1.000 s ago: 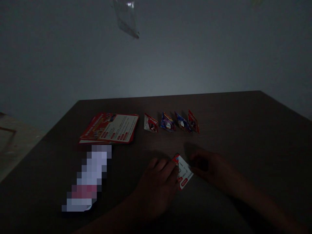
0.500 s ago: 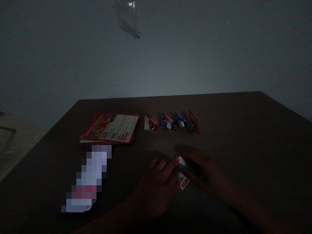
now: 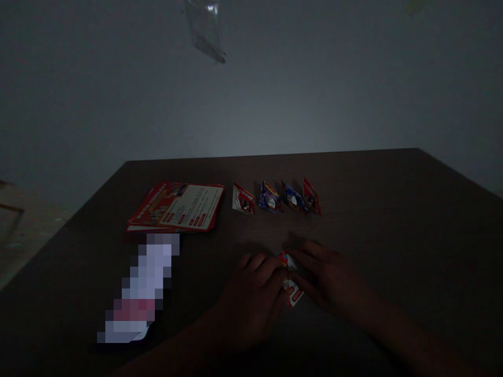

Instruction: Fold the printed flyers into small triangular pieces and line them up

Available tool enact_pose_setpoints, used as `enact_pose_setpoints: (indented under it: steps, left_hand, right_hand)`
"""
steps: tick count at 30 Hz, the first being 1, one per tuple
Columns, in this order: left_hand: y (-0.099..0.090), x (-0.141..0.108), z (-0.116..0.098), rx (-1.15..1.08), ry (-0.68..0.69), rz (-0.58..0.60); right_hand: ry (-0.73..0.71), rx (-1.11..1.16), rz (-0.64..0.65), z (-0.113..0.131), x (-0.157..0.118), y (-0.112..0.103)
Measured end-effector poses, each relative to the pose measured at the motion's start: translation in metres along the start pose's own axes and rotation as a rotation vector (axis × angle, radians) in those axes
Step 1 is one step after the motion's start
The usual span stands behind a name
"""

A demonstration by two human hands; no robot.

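A small folded paper (image 3: 294, 294), red and white with print, lies on the dark table between my hands. My left hand (image 3: 253, 296) grips its left side, fingers bent and closed. On its right side, my right hand (image 3: 334, 275) pinches the paper between thumb and fingers. Several folded paper pieces stand in a row beyond my hands, among them a red and white one (image 3: 243, 200), a blue one (image 3: 271, 199) and a red one (image 3: 312, 196). A stack of red and white printed sheets (image 3: 178, 207) lies to their left.
A pixelated bright object (image 3: 143, 288) lies left of my hands on the table (image 3: 373, 193). Behind the table rises a grey wall (image 3: 314, 78), with a clear plastic pouch (image 3: 206, 31) on it.
My right hand has shifted slightly at the paper, and its fingers lie flatter over it. My left hand stays nearly in place. The row and the stack have not moved.
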State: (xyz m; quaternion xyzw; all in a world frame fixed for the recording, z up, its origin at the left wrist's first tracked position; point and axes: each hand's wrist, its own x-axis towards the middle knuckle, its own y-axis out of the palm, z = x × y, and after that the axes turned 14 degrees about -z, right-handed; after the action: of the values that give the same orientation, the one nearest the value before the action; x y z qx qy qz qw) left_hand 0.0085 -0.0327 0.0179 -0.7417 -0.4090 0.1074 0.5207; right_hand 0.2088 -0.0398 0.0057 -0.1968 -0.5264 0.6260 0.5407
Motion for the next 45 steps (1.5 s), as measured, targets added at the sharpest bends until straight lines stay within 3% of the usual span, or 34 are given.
enact_pose_setpoints:
  steps: [11,22,30,36,45]
  left_hand:
    - [0.007,0.005,0.014,-0.037,-0.152,-0.186]
    - [0.01,0.007,0.014,-0.026,-0.223,-0.184]
    - [0.013,0.006,0.017,-0.1,-0.227,-0.22]
    - [0.014,0.005,0.016,-0.115,-0.23,-0.237]
    - [0.014,0.005,0.017,-0.091,-0.226,-0.226]
  right_hand:
    - [-0.01,-0.003,0.007,0.001,0.001,0.0]
    - [0.016,0.058,0.005,0.001,-0.001,0.0]
    - [0.058,0.238,-0.159,0.001,-0.001,0.006]
    - [0.119,0.378,-0.175,0.002,0.001,0.01]
    - [0.123,0.254,-0.207,0.004,0.0,0.009]
